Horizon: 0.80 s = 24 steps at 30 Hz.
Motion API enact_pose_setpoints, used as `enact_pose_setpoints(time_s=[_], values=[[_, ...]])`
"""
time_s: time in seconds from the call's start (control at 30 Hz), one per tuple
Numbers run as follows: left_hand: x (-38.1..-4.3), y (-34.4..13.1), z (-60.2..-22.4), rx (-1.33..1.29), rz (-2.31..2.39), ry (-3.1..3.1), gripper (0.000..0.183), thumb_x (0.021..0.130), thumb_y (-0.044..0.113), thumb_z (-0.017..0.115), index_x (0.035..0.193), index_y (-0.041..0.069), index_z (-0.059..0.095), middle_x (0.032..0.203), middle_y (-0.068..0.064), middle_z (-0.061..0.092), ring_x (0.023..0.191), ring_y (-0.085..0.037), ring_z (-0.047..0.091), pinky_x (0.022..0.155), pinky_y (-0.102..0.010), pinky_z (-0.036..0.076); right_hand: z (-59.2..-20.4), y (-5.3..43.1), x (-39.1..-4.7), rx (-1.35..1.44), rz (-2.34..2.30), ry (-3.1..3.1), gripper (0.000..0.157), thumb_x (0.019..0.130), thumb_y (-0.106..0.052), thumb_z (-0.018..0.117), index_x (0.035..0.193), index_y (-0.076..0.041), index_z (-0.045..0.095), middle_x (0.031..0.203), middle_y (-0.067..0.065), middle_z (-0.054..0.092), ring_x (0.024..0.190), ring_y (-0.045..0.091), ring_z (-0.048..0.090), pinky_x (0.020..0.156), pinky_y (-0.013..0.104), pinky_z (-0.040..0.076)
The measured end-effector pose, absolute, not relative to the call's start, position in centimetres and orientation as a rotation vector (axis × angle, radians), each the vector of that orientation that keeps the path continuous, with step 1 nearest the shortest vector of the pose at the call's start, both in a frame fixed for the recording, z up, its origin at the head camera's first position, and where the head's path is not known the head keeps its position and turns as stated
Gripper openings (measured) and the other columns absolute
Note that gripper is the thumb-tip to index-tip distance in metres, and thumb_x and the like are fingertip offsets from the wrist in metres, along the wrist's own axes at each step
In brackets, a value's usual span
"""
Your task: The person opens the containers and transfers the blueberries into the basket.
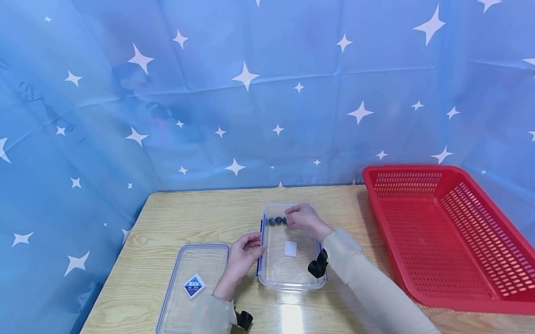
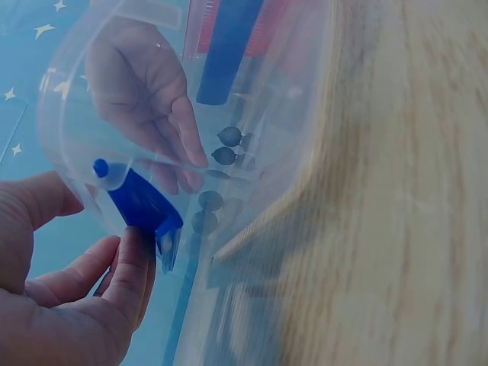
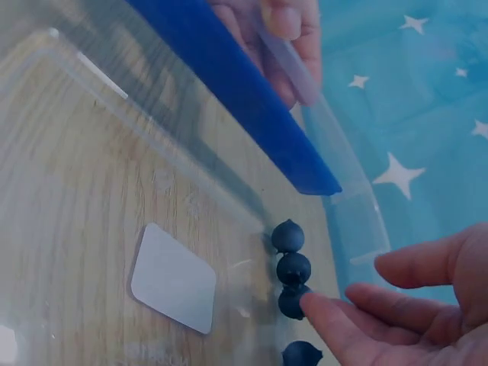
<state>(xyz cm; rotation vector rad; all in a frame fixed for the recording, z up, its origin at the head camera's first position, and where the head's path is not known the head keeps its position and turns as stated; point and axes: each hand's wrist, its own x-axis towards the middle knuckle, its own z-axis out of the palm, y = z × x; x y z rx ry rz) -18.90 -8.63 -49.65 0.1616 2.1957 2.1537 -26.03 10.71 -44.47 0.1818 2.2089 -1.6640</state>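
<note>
A clear plastic box (image 1: 283,287) with blue side latches lies lidless on the table. Several small dark balls (image 3: 293,269), each with a little pointed tip, line up along its far end. My left hand (image 1: 241,256) grips the box's left wall, thumb over the rim and fingers outside by the blue latch (image 2: 145,202). Inside the far end, my right hand (image 1: 304,216) reaches down with fingers extended. One fingertip (image 3: 314,305) meets a ball in the row; the thumb stays apart from it.
Left of the box lies its clear lid (image 1: 170,306), blue-edged with a blue-and-white sticker (image 1: 194,286). A white rounded square (image 1: 290,248) shows at the box floor. To the right stands a large red basket (image 1: 392,261). A starry blue curtain (image 1: 311,129) hangs behind the table.
</note>
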Motion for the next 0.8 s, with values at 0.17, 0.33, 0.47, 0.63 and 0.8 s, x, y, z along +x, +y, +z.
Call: enact_pose_setpoints(time_s=[0.17, 0.33, 0.47, 0.63, 0.8], values=[[-18.9, -8.7, -49.7, 0.170, 2.147, 2.207, 0.040, 0.082, -0.005, 0.064, 0.118, -0.018, 0.050, 0.111, -0.032, 0.056, 0.102, -0.039, 0.056, 0.081, -0.019, 0.051, -44.5, 10.5, -26.3, 0.188, -1.595, 2.245, 0.036, 0.089, 0.002, 0.049, 0.125, 0.011, 0.051, 0.128, 0.025, 0.052, 0.111, 0.032, 0.055, 0.094, 0.043, 0.047], [-18.4, -8.6, -48.2, 0.144, 2.154, 2.164, 0.041, 0.082, -0.007, 0.062, 0.119, -0.019, 0.048, 0.112, -0.034, 0.054, 0.105, -0.043, 0.053, 0.080, -0.016, 0.050, -44.6, 10.5, -26.5, 0.199, -1.537, 2.291, 0.035, 0.088, 0.004, 0.049, 0.122, 0.010, 0.054, 0.124, 0.023, 0.055, 0.098, 0.026, 0.057, 0.090, 0.041, 0.049], [-18.5, -8.6, -48.3, 0.131, 2.148, 2.159, 0.042, 0.082, -0.006, 0.062, 0.120, -0.019, 0.048, 0.113, -0.035, 0.053, 0.105, -0.042, 0.054, 0.080, -0.016, 0.049, -44.7, 10.5, -26.6, 0.195, -1.504, 2.330, 0.034, 0.085, 0.007, 0.049, 0.118, 0.010, 0.057, 0.121, 0.023, 0.056, 0.093, 0.025, 0.059, 0.085, 0.039, 0.052], [-18.8, -8.6, -49.2, 0.136, 2.143, 2.186, 0.042, 0.082, -0.005, 0.063, 0.120, -0.018, 0.049, 0.112, -0.033, 0.055, 0.104, -0.039, 0.055, 0.080, -0.017, 0.050, -44.8, 10.3, -26.6, 0.172, -1.409, 2.428, 0.030, 0.082, 0.005, 0.055, 0.111, 0.009, 0.061, 0.108, 0.019, 0.063, 0.081, 0.022, 0.061, 0.075, 0.034, 0.054], [-18.8, -8.6, -49.4, 0.134, 2.135, 2.190, 0.042, 0.083, -0.004, 0.063, 0.120, -0.017, 0.049, 0.113, -0.033, 0.055, 0.104, -0.039, 0.055, 0.081, -0.018, 0.050, -45.0, 10.2, -26.8, 0.147, -1.257, 2.500, 0.028, 0.082, 0.001, 0.062, 0.110, 0.006, 0.063, 0.100, 0.014, 0.065, 0.085, 0.023, 0.061, 0.074, 0.032, 0.053]])
